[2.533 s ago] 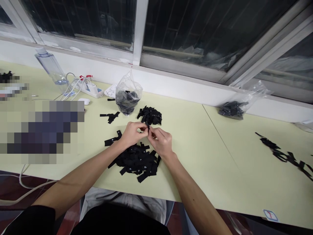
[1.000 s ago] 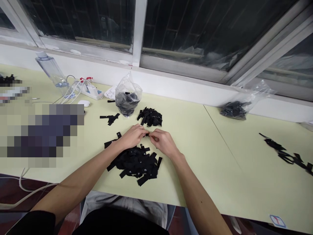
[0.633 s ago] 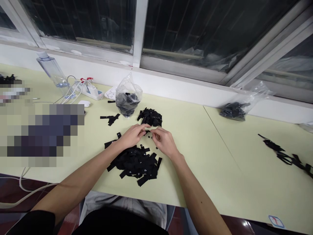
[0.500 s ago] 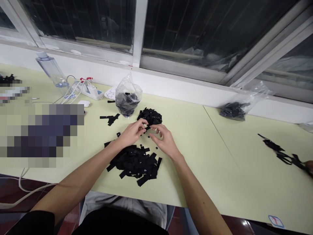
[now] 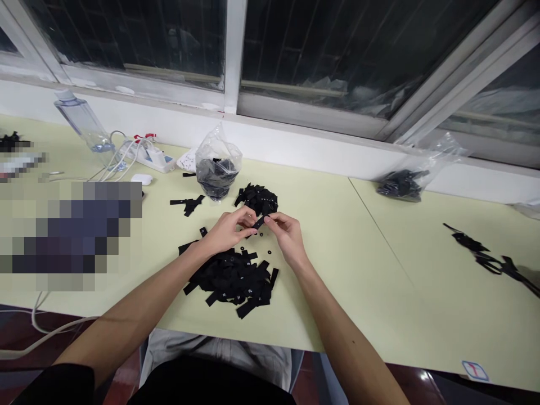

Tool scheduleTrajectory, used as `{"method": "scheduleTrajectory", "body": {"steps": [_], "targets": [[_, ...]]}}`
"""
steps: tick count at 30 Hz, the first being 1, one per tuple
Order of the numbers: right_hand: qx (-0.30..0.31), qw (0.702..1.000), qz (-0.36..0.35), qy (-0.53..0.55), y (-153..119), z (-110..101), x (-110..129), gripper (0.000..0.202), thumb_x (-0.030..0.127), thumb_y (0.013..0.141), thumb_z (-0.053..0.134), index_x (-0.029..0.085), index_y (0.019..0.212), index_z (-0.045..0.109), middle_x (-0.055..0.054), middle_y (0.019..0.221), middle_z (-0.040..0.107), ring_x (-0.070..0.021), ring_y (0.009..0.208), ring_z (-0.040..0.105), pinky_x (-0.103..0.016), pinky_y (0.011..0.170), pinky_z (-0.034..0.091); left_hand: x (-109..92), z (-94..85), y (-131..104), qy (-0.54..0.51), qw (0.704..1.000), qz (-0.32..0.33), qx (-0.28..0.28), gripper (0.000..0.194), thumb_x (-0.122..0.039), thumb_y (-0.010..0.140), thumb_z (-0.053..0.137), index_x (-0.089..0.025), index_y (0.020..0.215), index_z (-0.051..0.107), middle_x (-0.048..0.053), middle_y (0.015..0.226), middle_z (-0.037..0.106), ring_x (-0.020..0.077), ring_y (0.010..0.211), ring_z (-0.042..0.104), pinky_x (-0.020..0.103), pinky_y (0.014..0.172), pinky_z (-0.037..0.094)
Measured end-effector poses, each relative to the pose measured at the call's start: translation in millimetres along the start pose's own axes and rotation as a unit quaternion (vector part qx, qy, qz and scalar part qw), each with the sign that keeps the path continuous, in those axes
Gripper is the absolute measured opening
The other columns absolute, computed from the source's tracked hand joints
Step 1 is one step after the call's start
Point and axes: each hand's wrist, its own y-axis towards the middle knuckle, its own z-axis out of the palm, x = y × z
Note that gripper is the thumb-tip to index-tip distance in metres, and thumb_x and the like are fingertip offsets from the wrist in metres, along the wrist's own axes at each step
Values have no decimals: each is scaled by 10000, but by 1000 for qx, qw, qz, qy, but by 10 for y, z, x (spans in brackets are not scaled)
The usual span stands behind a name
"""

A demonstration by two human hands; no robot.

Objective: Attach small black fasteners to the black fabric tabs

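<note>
Between my two hands is a short black fabric strip (image 5: 259, 223) with a small light mark on it. My left hand (image 5: 233, 229) pinches its lower left end, and my right hand (image 5: 286, 232) pinches its upper right end. Just beyond the fingers sits a compact pile of black strips (image 5: 258, 197). A wider loose heap of black strips (image 5: 232, 278), some with small white marks, spreads nearer to me. A few small black rings (image 5: 269, 252) lie on the table between the two piles.
A clear plastic bag of black pieces (image 5: 218, 169) stands behind the piles, with a few strips (image 5: 186, 205) beside it. Back left are a bottle (image 5: 90, 129) and a power strip (image 5: 154, 159) with cables. Another bag (image 5: 403, 184) and black straps (image 5: 485, 253) lie right.
My right hand has closed from open fingers onto the strip, which now shows stretched between both hands. The hand at the far right edge has gone out of view.
</note>
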Motion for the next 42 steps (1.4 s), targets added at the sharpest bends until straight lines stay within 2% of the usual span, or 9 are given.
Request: {"method": "scheduleTrajectory", "body": {"steps": [4,7,11,14,17,23,30,35,42], "targets": [[3,1000,-6,-27,23,-15,-37,276,452,879,632,188,883,712,-52,853,701,-166,700,583,-284,615,457,18,2,6,23,1000,1,0,203,-248,874,649,-215,1073,667,24,859,691,145,764,643,265,716,519],[5,992,-36,-122,54,-89,-69,239,405,885,636,211,998,718,-64,942,715,-186,767,588,-311,664,468,30,-23,18,61,998,11,-8,215,-255,888,629,-228,1078,724,37,910,716,132,715,626,264,707,520],[111,960,-88,-243,82,-256,-106,123,321,902,631,254,931,730,-34,879,707,-204,834,575,-341,734,463,91,-51,29,93,995,0,-46,241,-252,892,623,-237,1105,733,60,1108,719,125,702,639,264,691,532],[176,948,-95,-249,77,-313,-135,100,288,890,654,259,946,730,-32,892,703,-210,862,586,-354,759,471,150,-48,29,122,991,4,-54,280,-213,888,623,-243,1149,719,59,1185,702,119,697,649,278,734,542],[196,945,-99,-243,62,-281,-158,94,250,881,654,246,931,734,-48,904,698,-224,895,590,-373,787,472,185,-39,25,155,987,20,-38,325,-186,889,615,-242,1198,697,65,1248,677,120,705,654,297,782,542],[144,965,-55,-212,43,-204,-138,73,284,845,681,234,802,713,-34,820,689,-210,791,584,-351,724,451,188,-22,13,153,988,18,-20,379,-189,900,604,-241,1273,644,78,1304,640,95,626,631,290,754,559],[29,999,7,-39,17,-94,-87,187,395,802,725,213,843,741,-50,865,729,-198,739,606,-336,700,466,165,13,-1,134,990,41,-20,433,-246,905,628,-271,1336,592,80,1382,581,100,681,643,315,822,582],[13,999,24,18,-7,17,-80,171,347,778,752,215,886,737,-51,891,730,-200,782,628,-331,726,481,181,40,-12,126,991,39,-18,455,-248,902,636,-274,1353,577,90,1376,581,104,689,650,307,778,590],[-1,1000,15,-3,-44,68,-77,111,305,793,726,215,846,764,-50,890,743,-194,754,615,-336,722,470,161,18,-18,127,990,58,-6,448,-229,902,631,-268,1346,582,89,1388,570,99,670,630,316,774,587]]}}
